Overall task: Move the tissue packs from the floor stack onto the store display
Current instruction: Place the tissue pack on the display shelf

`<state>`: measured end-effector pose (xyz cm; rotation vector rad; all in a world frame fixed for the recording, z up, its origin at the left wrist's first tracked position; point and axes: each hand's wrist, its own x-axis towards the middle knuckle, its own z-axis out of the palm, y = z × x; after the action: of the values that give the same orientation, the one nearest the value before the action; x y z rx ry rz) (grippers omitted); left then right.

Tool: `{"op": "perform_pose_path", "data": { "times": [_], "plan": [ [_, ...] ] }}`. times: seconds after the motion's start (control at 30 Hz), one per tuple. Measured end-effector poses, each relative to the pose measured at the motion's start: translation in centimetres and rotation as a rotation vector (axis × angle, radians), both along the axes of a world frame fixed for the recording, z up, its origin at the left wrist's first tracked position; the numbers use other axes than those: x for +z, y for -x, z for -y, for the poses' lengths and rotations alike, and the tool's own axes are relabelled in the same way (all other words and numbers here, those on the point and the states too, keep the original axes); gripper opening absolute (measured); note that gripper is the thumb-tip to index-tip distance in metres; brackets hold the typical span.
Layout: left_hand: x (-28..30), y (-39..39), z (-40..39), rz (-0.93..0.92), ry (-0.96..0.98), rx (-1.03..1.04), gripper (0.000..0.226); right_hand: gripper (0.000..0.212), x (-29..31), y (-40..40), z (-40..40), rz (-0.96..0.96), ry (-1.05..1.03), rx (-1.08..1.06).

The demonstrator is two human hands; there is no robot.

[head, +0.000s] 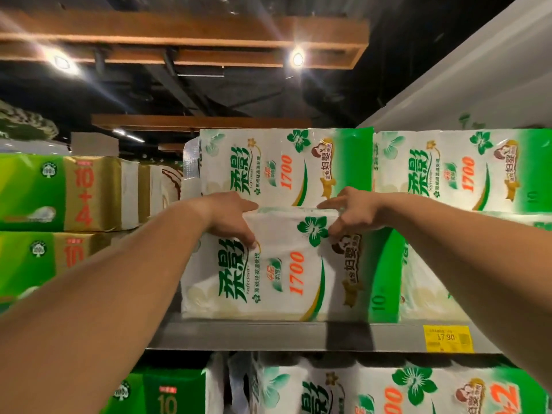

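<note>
Dark ceiling with wooden beams [185,40] and spotlights overhead, and below it the grey shelf [239,336] carries the tissue pack [286,273], white and green wrap, flower print, orange 1700, standing at the shelf's front edge. Both hands grip its top edge: left hand [230,218] at ten o'clock, right hand [354,212] at two, fingers curled over the wrap, index fingers pointing inward. Another pack [283,165] sits directly on top, neighbours [466,168] tight at three o'clock, a narrow gap at nine. Yellow price tag [448,339] at five o'clock.
</note>
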<state>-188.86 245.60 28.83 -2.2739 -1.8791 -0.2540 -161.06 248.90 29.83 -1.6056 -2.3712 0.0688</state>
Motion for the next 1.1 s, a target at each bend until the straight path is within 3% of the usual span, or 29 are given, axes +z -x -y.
{"op": "perform_pose_path", "data": {
  "times": [0.1,0.23,0.33,0.43,0.5,0.63,0.73,0.9,1.1],
  "plan": [
    [-1.0,-0.3,-1.4,0.040,0.000,0.012,0.121,0.088,-0.7,0.0,-1.6,0.073,0.007,-0.032],
    [-1.0,-0.6,-2.0,0.011,-0.042,0.031,0.120,0.110,-0.4,0.1,-2.4,0.090,0.056,-0.022],
    [-1.5,-0.8,-1.6,-0.010,-0.109,0.060,0.112,0.120,-0.5,0.3,-2.3,0.146,-0.011,-0.019],
    [-2.1,-0.9,-1.2,0.005,-0.146,0.118,0.118,0.133,-1.2,0.2,-2.0,0.176,-0.085,-0.042],
    [-2.3,-1.2,-0.8,-0.034,-0.193,0.165,0.109,0.128,-1.9,0.1,-1.3,0.211,-0.206,-0.074],
    [-3.8,-3.0,1.1,-0.242,-0.452,0.225,0.113,0.089,-5.6,-0.3,1.5,0.303,-0.694,0.016],
    [-7.7,-5.6,3.8,-0.170,-0.621,0.082,0.105,0.077,-11.2,-0.8,4.7,0.172,-0.841,0.109],
    [-17.8,-9.3,7.7,0.009,-0.724,-0.136,0.091,0.076,-22.0,-3.7,10.2,0.005,-0.777,0.083],
    [-32.7,-14.1,12.3,0.059,-0.469,-0.135,0.080,0.082,-36.2,-8.9,15.5,-0.021,-0.432,0.041]
  ]
}}
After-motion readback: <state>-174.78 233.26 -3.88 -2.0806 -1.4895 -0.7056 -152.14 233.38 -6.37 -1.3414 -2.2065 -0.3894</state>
